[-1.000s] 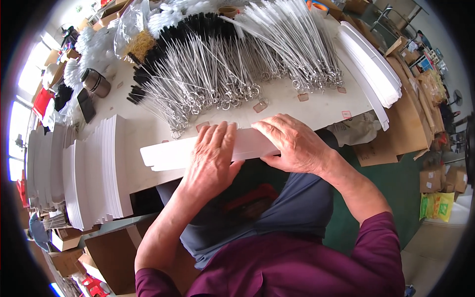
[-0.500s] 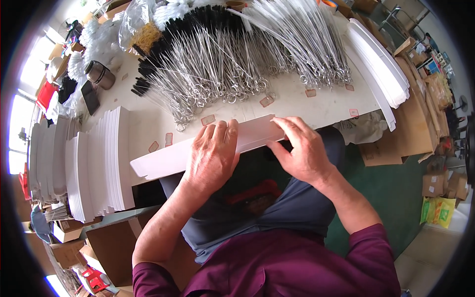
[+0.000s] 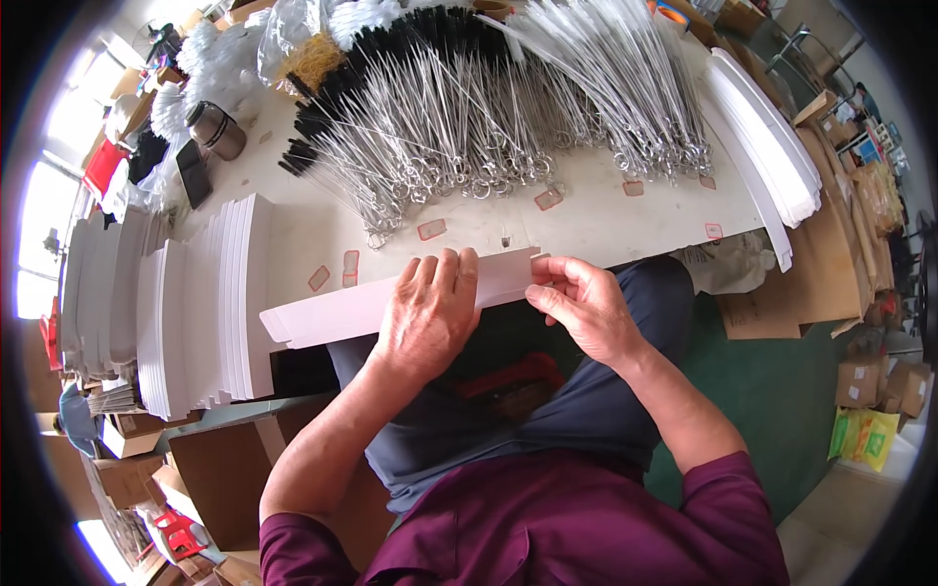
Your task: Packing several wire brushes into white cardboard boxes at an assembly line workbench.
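Observation:
A long, narrow white cardboard box [image 3: 337, 311] lies along the near edge of the table, slightly slanted. My left hand [image 3: 428, 314] rests across its middle, fingers over the top and thumb hidden at the near side. At the box's right end, my right hand [image 3: 591, 311] pinches the end flap between thumb and fingers. Beyond the hands is a big heap of thin wire brushes [image 3: 440, 127] with ring ends toward me and black bristles at the far side. Beside it, more wire pieces [image 3: 630, 93] appear to be in clear plastic sleeves.
Stacks of flat white boxes stand at the left [image 3: 234, 303] and white card strips [image 3: 772, 137] lie at the right. A flask [image 3: 216, 131] and a dark phone [image 3: 193, 174] are at the far left. Brown cardboard [image 3: 821, 264] leans beyond the right edge.
My right hand's fingers have gone from spread around the box end to pinched together at its flap. My left hand stays on the box, whose top now looks closed flatter. The view has shifted slightly.

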